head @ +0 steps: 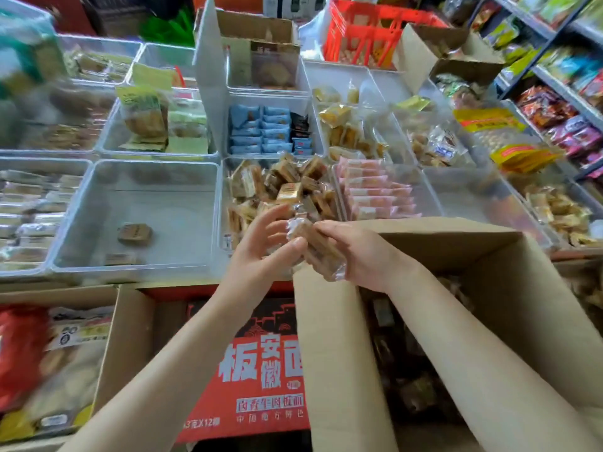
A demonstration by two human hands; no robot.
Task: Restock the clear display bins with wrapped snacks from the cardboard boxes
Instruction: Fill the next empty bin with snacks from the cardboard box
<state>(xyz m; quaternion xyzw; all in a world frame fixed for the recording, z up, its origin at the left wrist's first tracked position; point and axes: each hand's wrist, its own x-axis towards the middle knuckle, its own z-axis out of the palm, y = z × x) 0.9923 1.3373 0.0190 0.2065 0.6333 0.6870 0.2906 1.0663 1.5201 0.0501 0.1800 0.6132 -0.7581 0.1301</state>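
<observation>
Two bare hands meet at the centre of the head view, just above the near rim of a clear display bin (219, 203) heaped with brown wrapped snacks. The right hand (354, 252) is clenched around a bundle of wrapped snacks (321, 252) in crinkly clear film, fingers curled over the top so that none slips out on the way across. The left hand (266, 238) is released, fingers spread and lightly bent, cupped against the left side of the bundle; it seems placed there to steady the load or catch strays, and whether it actually touches the film cannot be told for certain.

The bundle hangs between its source and its target. The open cardboard box (473, 256), lower right of the frame, sits right against the display edge with its flaps up, probably so that each handful travels only a short way; more dark wrapped pieces show inside it. The heaped bin (219, 203) lies directly beyond the hands, which suggests that the handful is meant for it.

To the left of centre, a nearly bare bin (75, 230) holds only a couple of brown packets. A red printed carton (261, 370) lies at lower centre under the left forearm.
</observation>
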